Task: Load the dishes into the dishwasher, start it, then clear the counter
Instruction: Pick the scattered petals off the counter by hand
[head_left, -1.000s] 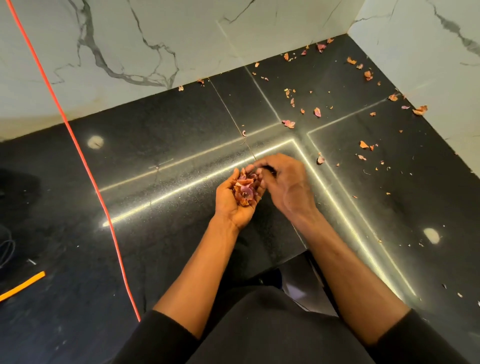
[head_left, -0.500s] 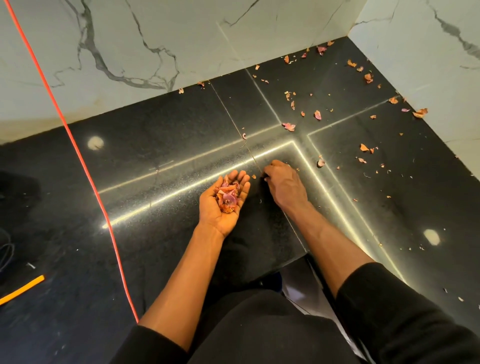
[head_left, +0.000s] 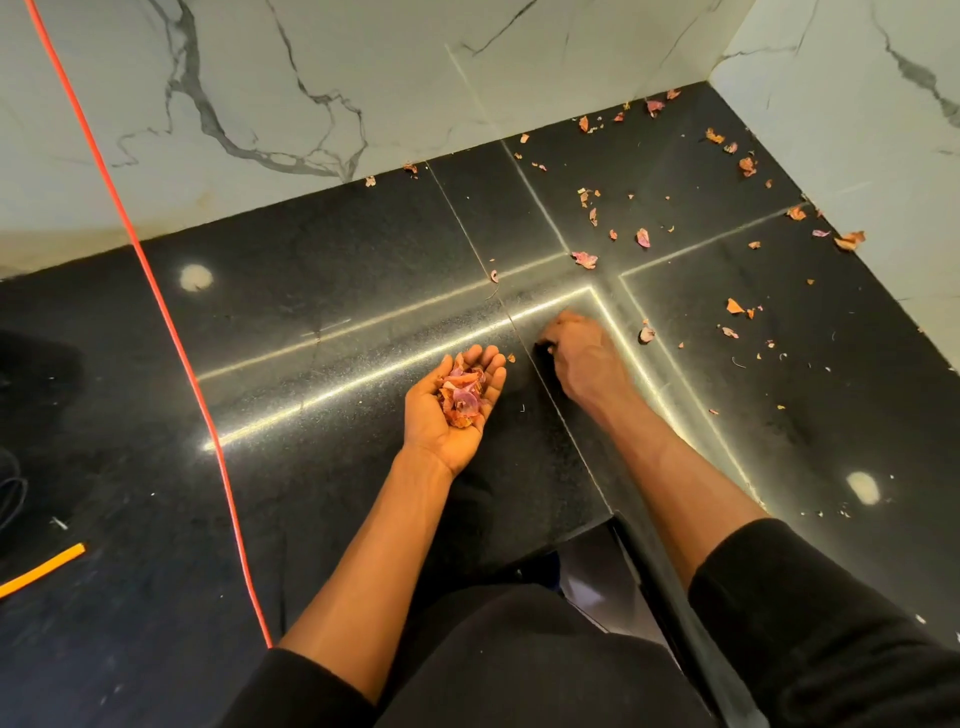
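Note:
The black stone counter (head_left: 337, 291) fills a corner between two marble walls. My left hand (head_left: 428, 423) lies palm up on it, fingers relaxed, cupping a pile of pink and orange onion peels (head_left: 462, 395). My right hand (head_left: 584, 356) is just to its right, knuckles up and fingers bent down onto the counter; its fingertips are hidden, so I cannot tell whether they pinch anything. One small peel (head_left: 511, 358) lies between the hands. Several loose peels (head_left: 584, 259) are scattered across the far right corner.
An orange cable (head_left: 171, 332) runs diagonally over the counter's left half. A yellow-orange strip (head_left: 41, 569) lies at the left edge, near a dark cord (head_left: 10, 493). White marble walls (head_left: 260, 104) close the back and right. The counter's front edge (head_left: 587, 527) is by my body.
My right hand left the left palm, where it was over the peel pile, and dropped onto the counter to the right. The left hand opened flatter and sank onto the counter.

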